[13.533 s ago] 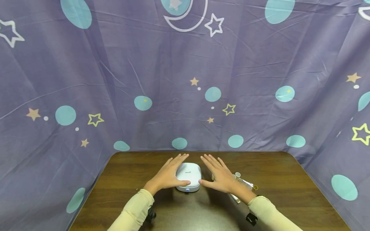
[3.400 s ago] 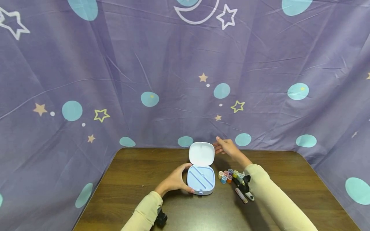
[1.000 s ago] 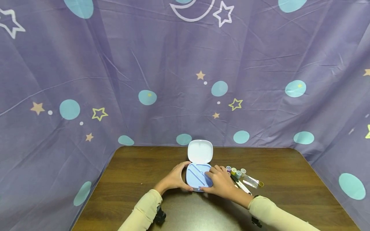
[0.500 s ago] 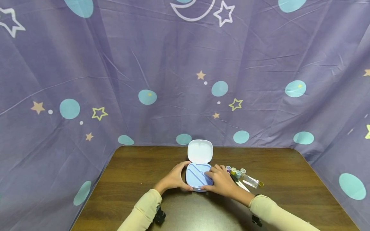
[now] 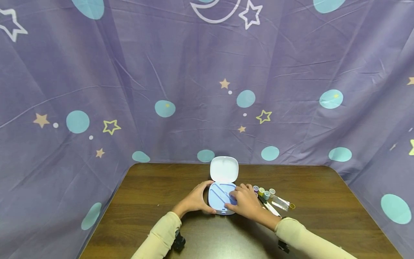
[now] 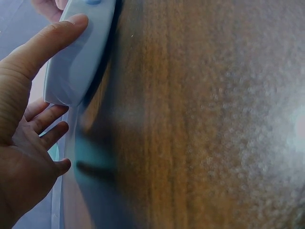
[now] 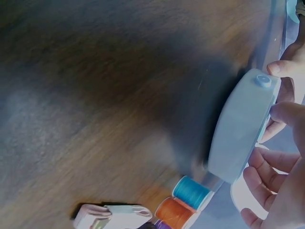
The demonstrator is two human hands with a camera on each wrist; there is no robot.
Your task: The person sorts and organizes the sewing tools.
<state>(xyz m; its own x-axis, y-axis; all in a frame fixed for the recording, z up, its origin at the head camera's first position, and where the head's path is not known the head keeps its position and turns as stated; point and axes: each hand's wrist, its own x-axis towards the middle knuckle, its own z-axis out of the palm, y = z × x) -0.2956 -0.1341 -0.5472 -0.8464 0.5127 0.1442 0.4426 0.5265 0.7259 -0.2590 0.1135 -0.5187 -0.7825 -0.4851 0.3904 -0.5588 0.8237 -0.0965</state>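
A small sewing box (image 5: 223, 213) stands on the table with its white lid (image 5: 224, 169) tipped back. A light blue tray (image 5: 217, 199) with a diagonal groove fills its lower half. My left hand (image 5: 195, 200) grips the box from the left, thumb at the front corner and fingers at the back; in the left wrist view the thumb lies on the pale front wall (image 6: 78, 62). My right hand (image 5: 247, 203) has its curled fingers over the tray's right part and its thumb on the tray's front edge. The right palm hides that side of the box.
Several thread spools (image 5: 261, 191) stand right of the box, among them a teal spool (image 7: 192, 192) and an orange spool (image 7: 174, 213). Past them lie a white-and-black tool (image 5: 270, 207), a clear tube (image 5: 280, 203) and a gold cap (image 5: 292, 206). A patterned curtain (image 5: 194, 72) hangs behind the table.
The lid was closed in the oldest frame and now stands tipped back. My right hand came down from beside the lid to the tray; its thumb has lately shifted up onto the tray's edge.
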